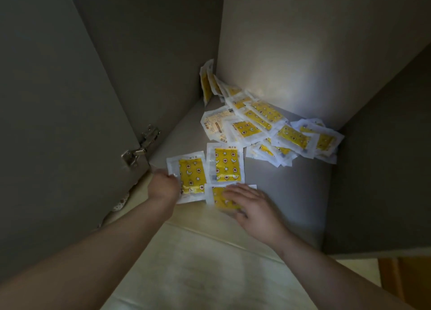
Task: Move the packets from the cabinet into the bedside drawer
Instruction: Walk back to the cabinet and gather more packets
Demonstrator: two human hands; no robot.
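Both hands are inside the open cabinet, working at the front of its shelf. Left hand is closed on the near edge of a yellow packet at the shelf's front left, fingers curled round its clear border. Right hand lies flat and spread, palm down, on another packet right at the shelf's front lip; it presses on it more than grips it, and I cannot tell whether any finger has got under the edge. A third packet lies flat just behind these two, touching or nearly touching both.

Farther back a large heap of packets sprawls against the rear wall, many overlapping, with a few propped upright in the back corner. The cabinet door stands swung open on the left, its hinge showing.

Judging by this, the job looks to be at an early stage: most of the packets are on the shelf, and only two are in hand. The bedside drawer is not in view, so how many have already gone into it cannot be told. What remains is gathering the front packets, then the whole rear heap, probably over several trips.
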